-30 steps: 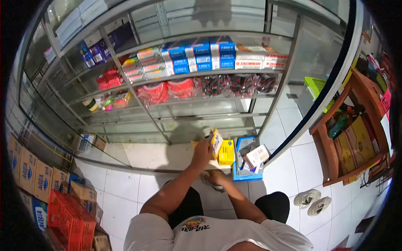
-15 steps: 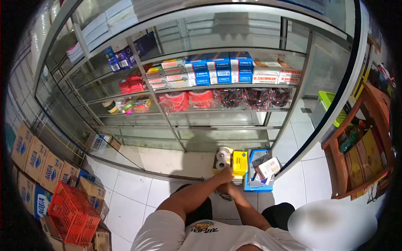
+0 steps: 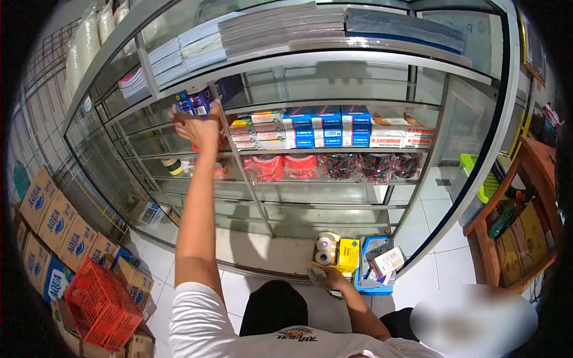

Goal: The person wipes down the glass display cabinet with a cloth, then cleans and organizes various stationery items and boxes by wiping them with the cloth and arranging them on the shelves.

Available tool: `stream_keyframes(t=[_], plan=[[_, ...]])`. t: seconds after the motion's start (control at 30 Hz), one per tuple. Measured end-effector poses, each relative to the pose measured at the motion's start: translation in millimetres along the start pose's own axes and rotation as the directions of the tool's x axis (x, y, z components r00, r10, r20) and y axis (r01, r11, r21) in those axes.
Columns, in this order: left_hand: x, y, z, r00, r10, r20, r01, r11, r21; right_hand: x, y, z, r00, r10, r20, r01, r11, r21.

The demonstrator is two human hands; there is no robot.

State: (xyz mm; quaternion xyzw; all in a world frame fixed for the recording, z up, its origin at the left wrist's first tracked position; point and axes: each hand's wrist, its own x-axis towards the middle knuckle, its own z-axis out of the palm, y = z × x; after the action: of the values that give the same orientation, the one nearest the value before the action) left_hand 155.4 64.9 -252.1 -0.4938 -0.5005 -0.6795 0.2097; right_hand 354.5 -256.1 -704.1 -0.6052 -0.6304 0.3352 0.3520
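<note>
My left hand is raised to the left part of the glass cabinet, fingers spread, in front of blue and purple boxes on a shelf. Whether it touches them I cannot tell. Low down, my right hand is closed on a crumpled greyish cloth-like thing. Just beyond that hand, an open yellow box holds rolls of tape. A yellow carton stands against it. To the right lies a blue tray with small boxes in it.
Shelves hold blue-and-white boxes, SNOWMAN boxes, red packets and stacked paper. AQUA cartons and a red crate stand at left. A wooden rack is at right.
My left hand has left the tape rolls and reached up to the shelf at upper left. My right hand stays low near the yellow box. The view has tilted upward.
</note>
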Motion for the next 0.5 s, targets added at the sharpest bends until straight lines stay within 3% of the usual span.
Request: stream_keyframes(t=[0.07, 0.13, 0.2, 0.3, 0.37, 0.43, 0.5], plan=[[28.9, 1.5, -8.6, 1.0, -0.003, -0.011, 0.003, 1.0, 0.01, 7.9, -9.7, -4.8, 1.0, -0.019, -0.009, 0.019, 1.0, -0.001], [42.8, -5.9, -19.1, 0.972, -0.103, 0.211, 0.138, 0.978, -0.157, 8.8, -22.3, -6.2, 1.0, -0.007, 0.009, 0.008, 0.996, -0.09], [50.7, -12.8, -23.6, 0.882, -0.148, 0.447, 0.297, 0.912, -0.283, 5.7, -34.2, -2.8, 1.0, 0.013, 0.019, -0.009, 0.985, -0.17], [44.0, -19.6, -30.7, 0.92, -0.194, 0.34, 0.286, 0.927, -0.244, 7.2, -38.3, -5.1, 0.997, 0.067, 0.043, -0.059, 0.984, -0.166], [34.4, -16.5, -63.2, 0.964, -0.188, 0.189, 0.226, 0.952, -0.208, 8.4, -39.6, -6.1, 0.99, 0.119, 0.082, -0.103, 0.979, -0.178], [18.8, -32.3, -86.9, 0.98, -0.145, 0.135, 0.188, 0.895, -0.404, 8.8, -41.1, -6.8, 0.979, 0.156, 0.133, -0.13, 0.973, -0.189], [1.8, -45.0, -109.3, 0.983, -0.123, 0.136, 0.174, 0.863, -0.475, 9.2, -42.4, -7.1, 0.963, 0.189, 0.192, -0.152, 0.969, -0.194]])
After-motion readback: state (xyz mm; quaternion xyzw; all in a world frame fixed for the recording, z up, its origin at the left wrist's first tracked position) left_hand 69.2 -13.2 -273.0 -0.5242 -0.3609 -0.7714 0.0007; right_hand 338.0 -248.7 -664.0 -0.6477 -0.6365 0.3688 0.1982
